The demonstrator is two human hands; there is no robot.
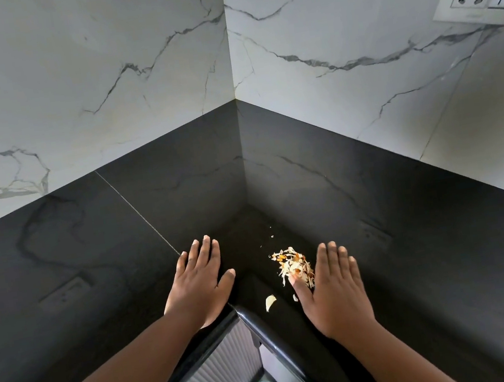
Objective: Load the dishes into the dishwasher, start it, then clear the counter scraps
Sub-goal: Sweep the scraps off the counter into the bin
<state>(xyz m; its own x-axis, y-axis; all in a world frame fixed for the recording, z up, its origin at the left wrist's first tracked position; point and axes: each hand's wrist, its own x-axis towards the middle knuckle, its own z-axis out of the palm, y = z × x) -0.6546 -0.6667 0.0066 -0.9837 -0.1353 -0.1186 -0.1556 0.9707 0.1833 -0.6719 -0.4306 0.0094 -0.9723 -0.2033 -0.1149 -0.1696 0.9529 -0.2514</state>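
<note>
Small heap of pale yellow and orange food scraps (pixel 295 267) on shiny black stone surface (pixel 416 265), flat open right hand (pixel 336 292) touching heap, flat open left hand (pixel 200 282) left of heap

Pale and orange scraps (pixel 295 265) heaped on black counter (pixel 432 262) corner, stray peel (pixel 270 302) nearby

Two bare forearms are seen, and no sleeve is shown on either. The left hand (pixel 199 283) and the right hand (pixel 334 289) are uncovered, with short, plain fingernails; nothing is worn on fingers or wrists.
</note>
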